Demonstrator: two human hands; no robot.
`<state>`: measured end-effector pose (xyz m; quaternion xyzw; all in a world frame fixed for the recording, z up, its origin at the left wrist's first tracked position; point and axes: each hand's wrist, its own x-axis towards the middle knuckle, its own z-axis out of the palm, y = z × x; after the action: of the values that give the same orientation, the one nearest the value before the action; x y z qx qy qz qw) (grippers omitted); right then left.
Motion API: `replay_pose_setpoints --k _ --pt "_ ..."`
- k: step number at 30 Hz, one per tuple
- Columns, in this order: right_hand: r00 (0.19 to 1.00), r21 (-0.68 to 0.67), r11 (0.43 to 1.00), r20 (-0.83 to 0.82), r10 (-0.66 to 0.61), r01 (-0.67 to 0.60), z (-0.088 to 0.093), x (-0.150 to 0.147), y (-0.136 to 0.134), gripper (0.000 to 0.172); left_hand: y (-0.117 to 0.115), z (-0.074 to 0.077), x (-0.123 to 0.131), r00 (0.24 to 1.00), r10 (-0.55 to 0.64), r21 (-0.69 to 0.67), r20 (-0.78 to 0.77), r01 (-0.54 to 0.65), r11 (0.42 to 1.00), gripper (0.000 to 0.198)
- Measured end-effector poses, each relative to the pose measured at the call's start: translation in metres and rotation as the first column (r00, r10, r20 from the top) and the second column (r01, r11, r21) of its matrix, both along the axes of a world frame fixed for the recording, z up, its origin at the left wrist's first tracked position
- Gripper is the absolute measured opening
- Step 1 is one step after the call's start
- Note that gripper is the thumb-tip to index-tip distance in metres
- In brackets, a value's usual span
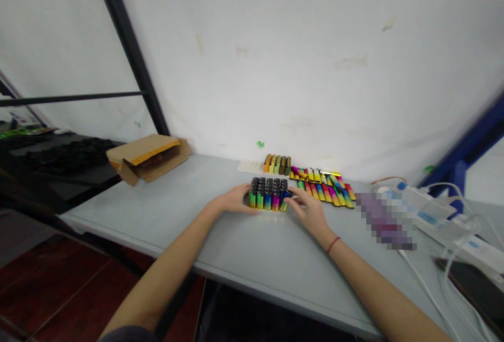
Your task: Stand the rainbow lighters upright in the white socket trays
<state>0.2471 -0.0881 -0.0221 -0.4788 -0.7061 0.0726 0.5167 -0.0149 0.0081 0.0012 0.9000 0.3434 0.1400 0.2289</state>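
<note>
Head view: your left hand (235,199) against left side of upright lighter block (269,196), fingers nearly flat, touching. Your right hand (309,212) at block's right corner, fingers (296,199) spread, resting on end lighters; firmness of hold, cannot tell. Block stands on grey table (157,216), just before loose lighters (323,191). Lighters look light, slick, stiff; block likely loose, so take hold by opposite sides, squeezing gently. Cardboard box (148,158) well left.

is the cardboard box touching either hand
No, the cardboard box sits away at the left end of the table, while the left hand and right hand both touch the block of upright lighters.
</note>
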Motion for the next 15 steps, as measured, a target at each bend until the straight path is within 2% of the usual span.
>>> replay_pose_setpoints --k 5,9,12,15 --pt "0.981 -0.035 0.997 0.175 0.080 -0.075 0.008 0.000 -0.005 0.032 0.000 0.000 0.000 1.000 0.009 -0.003 0.000 -0.009 1.000 0.088" --pt "0.960 -0.026 0.999 0.278 0.048 -0.042 0.018 0.000 -0.009 0.036 0.001 0.000 0.001 0.999 0.025 0.007 -0.021 -0.025 1.000 0.089" --pt "0.991 -0.014 0.998 0.123 -0.057 0.060 0.024 0.005 -0.006 0.038 -0.002 0.002 -0.005 0.999 0.018 0.002 -0.039 -0.018 1.000 0.089" --pt "0.978 -0.054 0.976 -0.001 -0.209 0.209 0.028 0.013 0.001 0.031 -0.010 0.006 -0.027 0.996 0.060 -0.012 -0.071 -0.061 0.998 0.087"
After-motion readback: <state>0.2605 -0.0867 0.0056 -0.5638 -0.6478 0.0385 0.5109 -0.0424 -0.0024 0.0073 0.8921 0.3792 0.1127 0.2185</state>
